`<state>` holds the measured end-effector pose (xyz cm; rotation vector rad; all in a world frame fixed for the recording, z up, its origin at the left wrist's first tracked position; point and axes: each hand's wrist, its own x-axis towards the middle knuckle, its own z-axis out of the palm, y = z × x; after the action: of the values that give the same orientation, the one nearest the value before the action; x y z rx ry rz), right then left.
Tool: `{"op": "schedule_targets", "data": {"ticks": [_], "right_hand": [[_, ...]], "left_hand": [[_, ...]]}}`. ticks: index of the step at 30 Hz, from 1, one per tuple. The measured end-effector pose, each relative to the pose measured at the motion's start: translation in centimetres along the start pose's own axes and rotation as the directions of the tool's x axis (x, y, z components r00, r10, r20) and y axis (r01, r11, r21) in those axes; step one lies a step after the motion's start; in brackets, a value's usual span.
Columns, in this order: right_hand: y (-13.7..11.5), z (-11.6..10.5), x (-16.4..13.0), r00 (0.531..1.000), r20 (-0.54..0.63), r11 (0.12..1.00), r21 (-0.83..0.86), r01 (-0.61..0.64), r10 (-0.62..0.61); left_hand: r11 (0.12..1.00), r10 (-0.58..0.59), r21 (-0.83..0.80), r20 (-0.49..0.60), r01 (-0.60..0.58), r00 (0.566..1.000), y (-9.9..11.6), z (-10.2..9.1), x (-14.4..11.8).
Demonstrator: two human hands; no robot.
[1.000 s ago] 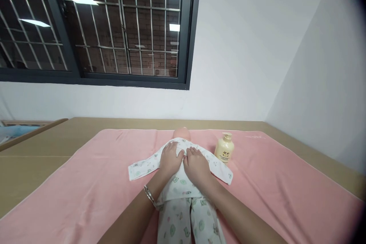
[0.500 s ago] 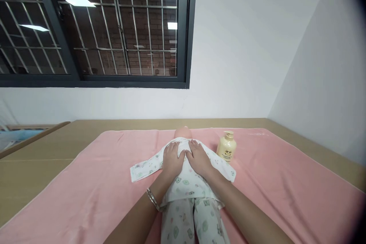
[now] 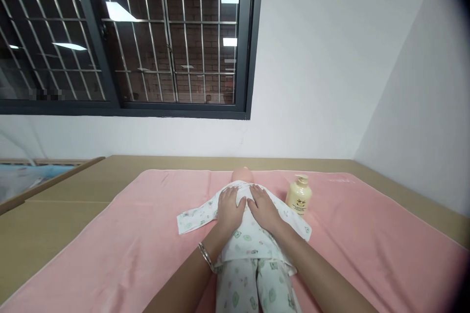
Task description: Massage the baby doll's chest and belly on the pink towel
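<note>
A baby doll (image 3: 243,174) lies on its back on a pink sheet (image 3: 147,225), its head at the far end. It wears a white printed long-sleeved top (image 3: 249,244) and matching trousers (image 3: 237,286). My left hand (image 3: 230,209) rests flat on the left side of the doll's chest, fingers stretched away from me. On the right side of the chest lies my right hand (image 3: 263,208), also flat, its thumb close to the left thumb. The sleeves spread out to both sides. A pale yellow pump bottle (image 3: 299,196) stands just beyond the right sleeve.
The sheet covers much of a wooden table (image 3: 66,210), which reaches to a white wall (image 3: 312,83). A dark-framed barred window (image 3: 176,49) is above at the left. Past the table's raised left edge, something blue (image 3: 55,172) is partly in view.
The whole scene sits slightly further right and lower as the camera turned. Both hands stay flat on the doll's chest, with no clear movement against it.
</note>
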<state>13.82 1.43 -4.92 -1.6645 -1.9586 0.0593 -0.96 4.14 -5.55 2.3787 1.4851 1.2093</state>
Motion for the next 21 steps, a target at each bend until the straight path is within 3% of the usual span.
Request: {"op": "schedule_targets", "data": {"ticks": [12,17,21], "right_hand": [[0.2,0.1,-0.1,1.0,0.013,0.998,0.053,0.025,-0.026],[-0.2,-0.1,-0.3,1.0,0.001,0.999,0.032,0.015,-0.015],[-1.5,-0.5,-0.8,0.999,-0.054,1.0,-0.026,0.005,-0.007]], "left_hand": [[0.986,0.133,0.119,-0.145,-0.116,0.98,0.7,-0.3,-0.7],[0.985,0.08,0.161,-0.084,-0.066,0.993,1.1,-0.7,-0.8],[0.993,-0.011,0.119,0.01,0.009,1.0,0.2,-0.4,-0.2]]}}
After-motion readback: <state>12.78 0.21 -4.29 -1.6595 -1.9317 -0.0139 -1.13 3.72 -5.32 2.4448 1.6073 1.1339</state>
